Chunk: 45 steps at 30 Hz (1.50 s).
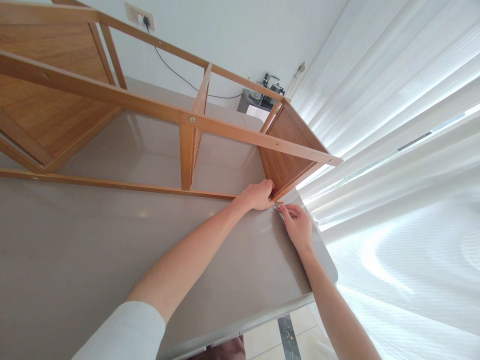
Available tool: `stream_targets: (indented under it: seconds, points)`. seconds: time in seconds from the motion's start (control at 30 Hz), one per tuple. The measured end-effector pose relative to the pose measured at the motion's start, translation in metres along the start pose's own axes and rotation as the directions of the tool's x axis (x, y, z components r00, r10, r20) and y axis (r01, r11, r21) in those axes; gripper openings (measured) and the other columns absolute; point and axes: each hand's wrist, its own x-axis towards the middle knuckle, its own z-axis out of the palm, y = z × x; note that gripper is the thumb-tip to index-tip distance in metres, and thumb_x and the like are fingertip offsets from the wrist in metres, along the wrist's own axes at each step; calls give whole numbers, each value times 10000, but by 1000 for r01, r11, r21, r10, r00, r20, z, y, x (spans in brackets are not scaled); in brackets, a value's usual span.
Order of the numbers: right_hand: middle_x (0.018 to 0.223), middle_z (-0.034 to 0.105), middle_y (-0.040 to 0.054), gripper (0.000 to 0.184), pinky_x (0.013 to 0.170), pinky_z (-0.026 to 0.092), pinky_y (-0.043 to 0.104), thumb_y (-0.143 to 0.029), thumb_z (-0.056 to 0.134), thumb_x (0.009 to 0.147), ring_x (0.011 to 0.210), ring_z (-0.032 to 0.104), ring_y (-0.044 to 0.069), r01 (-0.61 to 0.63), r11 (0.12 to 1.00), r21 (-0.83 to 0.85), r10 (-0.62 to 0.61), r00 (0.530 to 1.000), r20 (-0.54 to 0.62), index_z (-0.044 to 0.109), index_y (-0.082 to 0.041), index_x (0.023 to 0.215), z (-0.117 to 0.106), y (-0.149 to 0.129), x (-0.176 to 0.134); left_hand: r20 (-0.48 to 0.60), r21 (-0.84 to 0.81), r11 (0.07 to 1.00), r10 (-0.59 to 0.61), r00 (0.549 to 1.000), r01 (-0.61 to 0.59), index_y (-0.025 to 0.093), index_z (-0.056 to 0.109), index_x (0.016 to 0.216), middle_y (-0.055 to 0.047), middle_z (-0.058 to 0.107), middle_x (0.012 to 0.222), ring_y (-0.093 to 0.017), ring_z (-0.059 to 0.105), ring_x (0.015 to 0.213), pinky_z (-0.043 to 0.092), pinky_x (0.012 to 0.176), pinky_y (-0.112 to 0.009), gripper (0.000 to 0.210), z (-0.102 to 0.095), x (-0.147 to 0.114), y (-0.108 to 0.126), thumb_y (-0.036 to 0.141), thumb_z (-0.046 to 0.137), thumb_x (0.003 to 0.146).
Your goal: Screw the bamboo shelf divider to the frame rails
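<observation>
A wooden shelf frame (228, 126) lies on its side on the grey table (180, 245). At its right end, my left hand (258, 195) is closed around the lower rail beside the corner of the slatted end panel (290, 142). My right hand (298, 222) is just to the right of that corner, its fingers pinched on a thin metal tool that looks like a hex key (276, 205). The tool's tip points at the rail end; whether it sits in a bolt there is too small to tell. Bolt heads show along the upper front rail.
White curtains (405, 210) hang close by the table's right edge. Behind the frame, a coffee maker (268, 87) stands on a small dark cabinet. A black cable (176, 72) runs from a wall socket (139, 16). Tiled floor (262, 345) shows below the front edge.
</observation>
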Motion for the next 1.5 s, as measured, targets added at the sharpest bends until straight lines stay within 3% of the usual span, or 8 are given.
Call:
stream_targets:
  seconds: [0.17,0.53,0.67,0.9,1.1,1.27,1.5]
  points:
    - [900,757,38,375,800,491,353,-591,522,909,848,701,235,81,991,-107,-85,996,-36,673,-248,890,2,-3,-5,7,-1,1000,-16,1000,16,238,466,1185,-83,601,1304,-272,649,1082,527,856,-370,462,-1,-1,2,473,609,814]
    - [925,722,69,317,886,420,401,-478,472,959,857,610,247,259,929,-265,-265,964,12,682,-251,887,7,-5,-11,4,-6,1000,-8,1000,8,236,486,1164,-71,606,1290,-269,655,1058,531,844,-378,424,0,0,0,445,606,816]
    - [935,727,63,316,907,413,403,-498,487,949,863,625,245,233,944,-232,-237,971,9,670,-248,885,8,-5,-9,7,-12,1000,-5,1000,5,246,484,1168,-67,603,1298,-271,656,1063,529,843,-379,416,0,0,-1,455,599,827]
    - [859,760,39,378,739,488,324,-592,538,903,827,702,231,38,997,-63,-36,999,23,639,-233,843,-1,-2,1,2,-24,1000,4,1000,-4,243,483,1159,-72,604,1289,-276,663,1037,526,829,-380,433,1,0,-1,487,607,823]
    - [887,774,56,432,792,525,327,-632,577,855,892,728,249,-65,996,54,62,997,55,671,-211,859,-2,1,6,-5,-7,1000,-12,1000,12,242,478,1158,-79,607,1272,-286,655,1065,524,835,-382,467,2,1,0,537,604,819]
    - [894,771,64,462,769,520,332,-654,555,860,874,723,252,-47,998,35,46,999,22,676,-209,882,-1,2,1,3,-4,1000,-19,1000,19,244,477,1171,-72,598,1297,-274,646,1088,517,848,-371,453,1,0,1,504,604,823]
    - [901,757,27,337,792,470,333,-549,516,929,873,703,230,109,986,-124,-112,993,-22,654,-244,886,4,-4,-6,16,21,999,-25,1000,24,243,463,1198,-69,589,1323,-262,645,1098,517,864,-363,446,1,0,0,474,590,839]
